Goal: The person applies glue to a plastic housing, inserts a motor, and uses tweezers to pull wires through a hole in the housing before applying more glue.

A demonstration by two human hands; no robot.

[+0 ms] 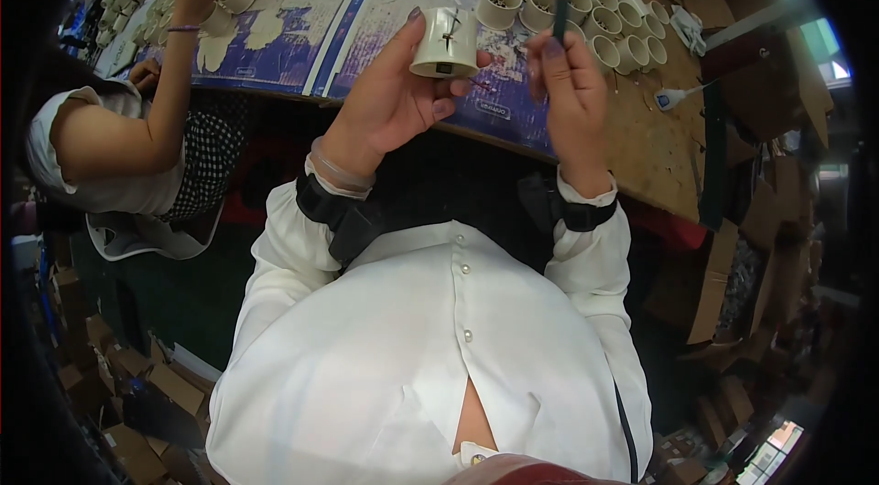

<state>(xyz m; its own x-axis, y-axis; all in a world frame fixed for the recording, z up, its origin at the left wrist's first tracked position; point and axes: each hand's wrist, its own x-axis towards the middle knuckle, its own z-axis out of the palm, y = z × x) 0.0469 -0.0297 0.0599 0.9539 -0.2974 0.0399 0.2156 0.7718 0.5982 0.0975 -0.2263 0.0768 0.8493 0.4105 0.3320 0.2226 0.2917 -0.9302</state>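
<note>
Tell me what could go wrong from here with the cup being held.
The shiny white cup could slip if the left hand loosens, since its surface looks smooth. The right hand, gripping a dark green strip, might knock the crowded cups just beyond it.

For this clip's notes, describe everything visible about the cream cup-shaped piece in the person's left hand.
The cream cup-shaped piece is short and roughly cylindrical, with a glossy surface that looks like plastic or ceramic. A dark, cross-like detail marks its side; whether it is printed or attached is unclear. A small dark square shows near the lower edge. It is tilted, held up in front of the worktable. The left hand grips it, thumb at its upper left side.
</note>
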